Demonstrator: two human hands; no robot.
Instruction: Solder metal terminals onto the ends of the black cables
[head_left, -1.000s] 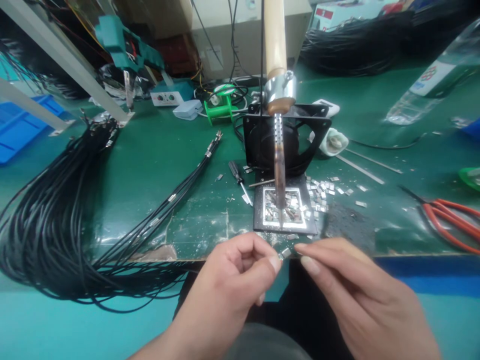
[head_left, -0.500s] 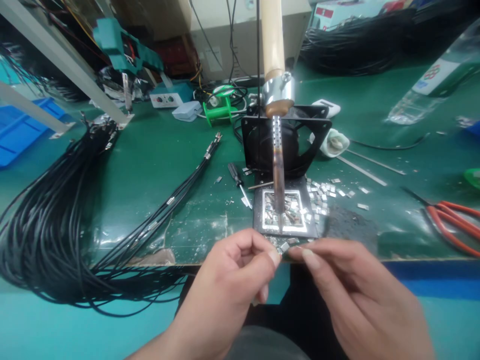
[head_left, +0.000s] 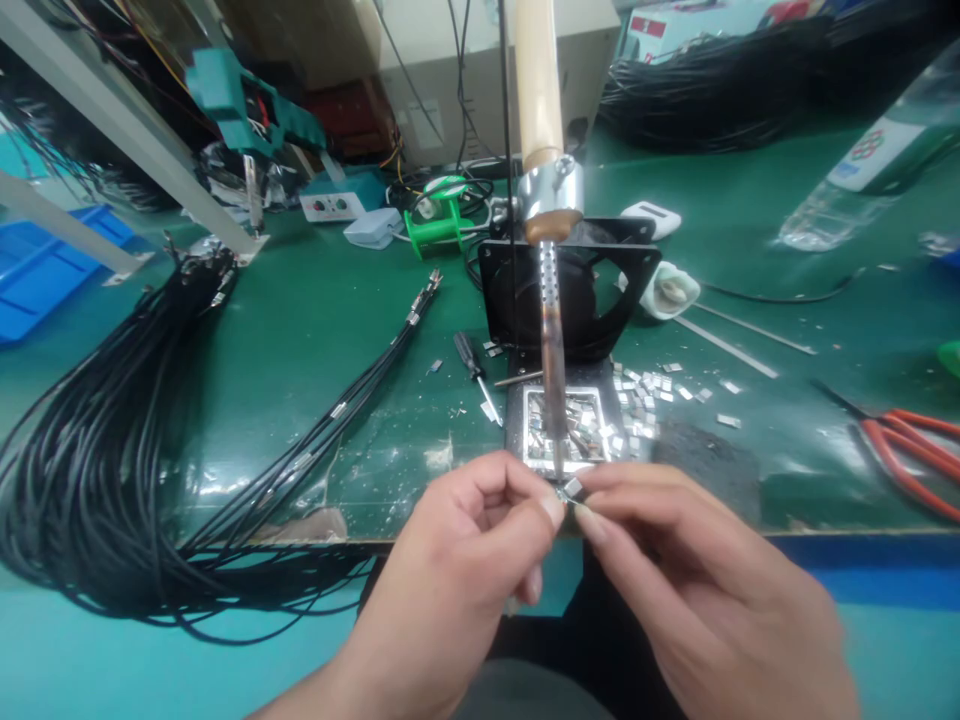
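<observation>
My left hand point(head_left: 480, 545) is closed in a pinch on a small silver metal connector point(head_left: 573, 487) at the bench's front edge. Opposite it, my right hand point(head_left: 705, 570) pinches a thin silvery wire point(head_left: 574, 502) that reaches the connector; its exact kind is too small to make out. The tip of a wooden-handled soldering iron point(head_left: 553, 370), clamped pointing down, comes right to the connector between my fingertips. Beneath the iron lies a square metal-rimmed tray point(head_left: 529, 428) with small metal pieces in it.
A black fan point(head_left: 540, 305) stands behind the iron. Loose metal tabs point(head_left: 652, 385) lie right of the tray, with orange-handled pliers point(head_left: 900, 450) farther right. A screwdriver point(head_left: 469, 355) and bundled black cables point(head_left: 97, 430) are at left. Behind are a green spool point(head_left: 435, 235) and a bottle point(head_left: 847, 190).
My right hand has moved left towards my left fingertips, bringing the wire to the connector. The connector now meets the iron's tip. The view has shifted slightly.
</observation>
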